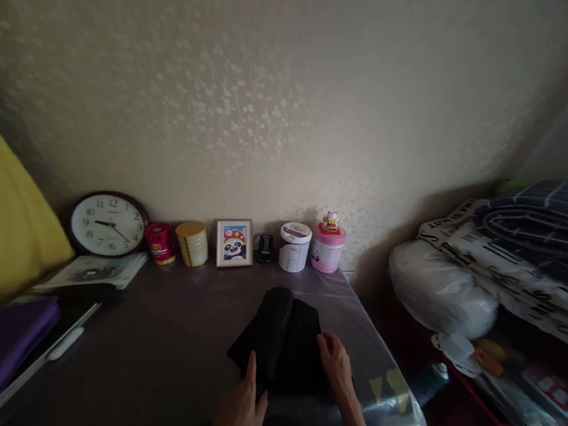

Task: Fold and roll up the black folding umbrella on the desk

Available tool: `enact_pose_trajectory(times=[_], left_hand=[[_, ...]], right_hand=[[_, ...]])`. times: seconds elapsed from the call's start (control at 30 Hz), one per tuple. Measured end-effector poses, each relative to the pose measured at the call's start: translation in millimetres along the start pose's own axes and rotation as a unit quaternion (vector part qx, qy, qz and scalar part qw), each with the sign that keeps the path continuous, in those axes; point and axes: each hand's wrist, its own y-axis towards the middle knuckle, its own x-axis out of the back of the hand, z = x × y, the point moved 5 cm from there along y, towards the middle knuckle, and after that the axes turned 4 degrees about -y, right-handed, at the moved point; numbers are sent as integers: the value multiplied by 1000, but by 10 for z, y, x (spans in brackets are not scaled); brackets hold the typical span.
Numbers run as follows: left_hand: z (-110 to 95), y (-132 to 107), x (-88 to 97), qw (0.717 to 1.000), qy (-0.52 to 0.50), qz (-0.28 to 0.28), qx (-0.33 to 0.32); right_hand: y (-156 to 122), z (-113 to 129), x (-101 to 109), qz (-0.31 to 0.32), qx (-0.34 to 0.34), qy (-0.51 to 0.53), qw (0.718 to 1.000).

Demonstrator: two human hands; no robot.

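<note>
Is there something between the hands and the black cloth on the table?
Nothing visible: the left hand and the right hand both touch the cloth directly.

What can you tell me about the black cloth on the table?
The cloth is plain black and looks like soft fabric. It is folded into an uneven bundle, with a rounded fold running up its left side. It lies flat on the dark table, towards the near right. The left hand rests on its near edge, and the right hand touches its right edge. It is too dark to see any pattern.
</note>
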Motion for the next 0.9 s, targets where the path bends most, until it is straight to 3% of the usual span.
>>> enact_pose_trajectory(times=[0.37, 0.6, 0.77, 0.9], left_hand=[[-26, -19, 19, 1000, 7, 1, 2], [-51, -42, 58, 1000, 1, 10, 3], [-45, -38, 49, 1000, -7, 8, -1], [-29, -22, 33, 1000, 4, 5, 2]], right_hand=[[-237, 254, 141, 23, 6, -14, 1000], [-172, 248, 151, 30, -1, 8, 1000], [-118, 197, 149, 60, -29, 157, 985], [-169, 384, 150, 142, -71, 340, 927]])
